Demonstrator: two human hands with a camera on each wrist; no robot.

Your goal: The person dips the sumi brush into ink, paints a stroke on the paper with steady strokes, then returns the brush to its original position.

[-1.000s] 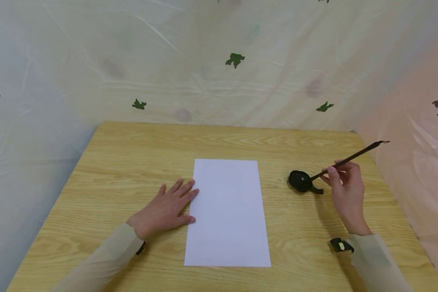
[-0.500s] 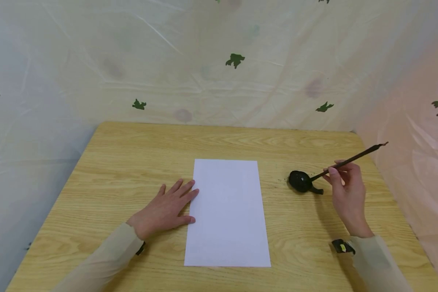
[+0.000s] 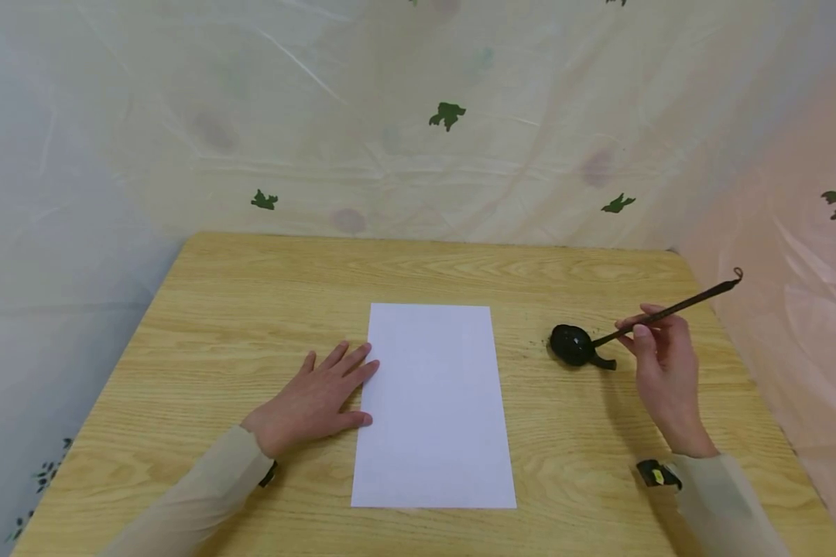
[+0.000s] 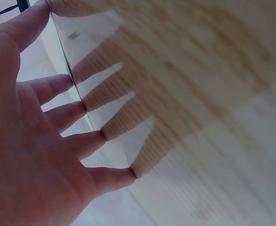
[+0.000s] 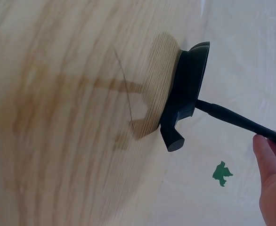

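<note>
A white sheet of paper (image 3: pixel 435 410) lies on the wooden table. My left hand (image 3: pixel 313 406) rests on its left edge with fingers spread, and the left wrist view shows those fingertips (image 4: pixel 98 136) touching the surface. At the right, my right hand (image 3: pixel 665 379) pinches the dark handle of a calligraphy brush (image 3: pixel 697 299) between thumb and fingers. The brush slants, its loop end up and to the right. Its tip is hidden inside a black ink dish (image 3: pixel 571 346) with a short curved stub, which stands on the table (image 5: pixel 190 84).
Small dark specks (image 3: pixel 535 343) mark the table (image 3: pixel 286 271) just left of the dish. Pale curtains (image 3: pixel 362 100) with green leaf or bird shapes hang behind and at both sides. A dark strap with a small device (image 3: pixel 658 473) sits at the right wrist.
The right hand has shifted slightly right and downward. The brush handle has turned a little, so its loop now shows open. The left hand, paper and dish stay in place.
</note>
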